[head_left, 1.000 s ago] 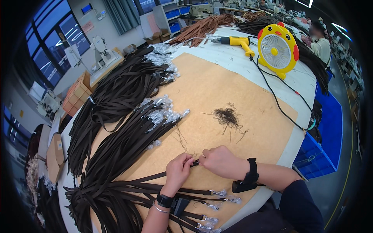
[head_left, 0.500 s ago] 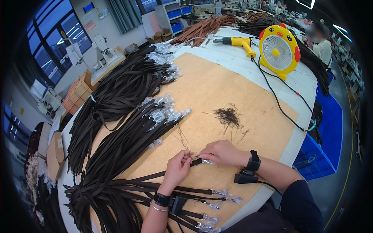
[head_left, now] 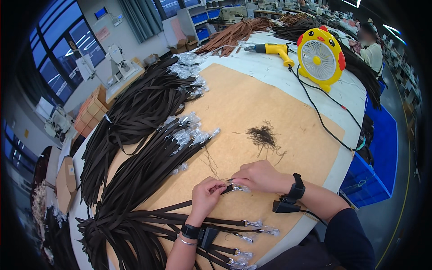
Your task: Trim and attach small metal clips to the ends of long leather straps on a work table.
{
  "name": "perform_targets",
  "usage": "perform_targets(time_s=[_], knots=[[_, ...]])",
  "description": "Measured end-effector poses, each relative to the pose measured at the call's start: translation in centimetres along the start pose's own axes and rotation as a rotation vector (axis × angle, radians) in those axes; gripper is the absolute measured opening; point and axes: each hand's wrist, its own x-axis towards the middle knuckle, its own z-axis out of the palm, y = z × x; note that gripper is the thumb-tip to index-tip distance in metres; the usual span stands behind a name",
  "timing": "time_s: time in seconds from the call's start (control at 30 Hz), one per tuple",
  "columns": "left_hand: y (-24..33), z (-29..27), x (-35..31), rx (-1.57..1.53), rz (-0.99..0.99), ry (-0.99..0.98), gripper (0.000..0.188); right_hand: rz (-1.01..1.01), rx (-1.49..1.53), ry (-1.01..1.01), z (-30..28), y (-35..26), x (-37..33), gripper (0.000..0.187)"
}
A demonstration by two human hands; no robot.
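Note:
My left hand (head_left: 207,196) is closed, thumb and fingertips pinching a black strap (head_left: 173,207) close to its end. A metal clasp (head_left: 239,187) in clear plastic hangs at that end, just under my right fingers. My right hand (head_left: 260,175) is closed in a pinch at the strap's tip; a thin dark bit shows at its fingertips, too small to name. Nearer me, several more black straps lie fanned out, with wrapped metal clasps (head_left: 254,223). Beyond my hands is a small tangle of loose dark threads (head_left: 263,136) on the brown board (head_left: 288,108).
Bundles of black straps (head_left: 135,101) with plastic-wrapped ends cover the table's left. A yellow heat gun (head_left: 274,50) and a yellow chick-shaped fan (head_left: 320,60) stand at the back, a black cord (head_left: 324,119) running down the right. Blue bins (head_left: 371,180) stand beside the table.
My left fingers have shifted slightly right and down, closer to the strap's end. My right hand stays almost in place, and the clasp has barely moved.

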Motion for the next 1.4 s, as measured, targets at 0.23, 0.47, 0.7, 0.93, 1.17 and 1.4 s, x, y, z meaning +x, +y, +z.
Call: perform_targets(time_s=[0.23, 0.47, 0.7, 0.93, 1.17, 1.4], knots=[[-0.1, 0.1, 0.1, -0.001, -0.030, 0.003, 0.009, -0.205, -0.297, -0.003, 0.1, -0.5, -0.5, 0.021], [-0.3, 0.2, 0.2, 0.107, 0.005, -0.016, 0.009, -0.315, -0.377, 0.035, 0.7, -0.9, -0.1, 0.010], [-0.2, 0.4, 0.2, 0.148, 0.013, -0.006, 0.010, -0.312, -0.377, 0.022, 0.8, -0.8, 0.2, 0.011], [-0.6, 0.5, 0.3, 0.114, 0.011, 0.016, 0.008, -0.258, -0.310, -0.008, 1.1, -0.2, 0.3, 0.016], [-0.5, 0.5, 0.1, -0.093, -0.125, 0.011, 0.006, -0.215, -0.276, 0.022, 1.8, 0.1, -0.1, 0.020], [-0.9, 0.7, 0.2, -0.170, -0.149, 0.025, 0.006, -0.228, -0.261, 0.015, 1.6, 0.0, 0.2, 0.019]])
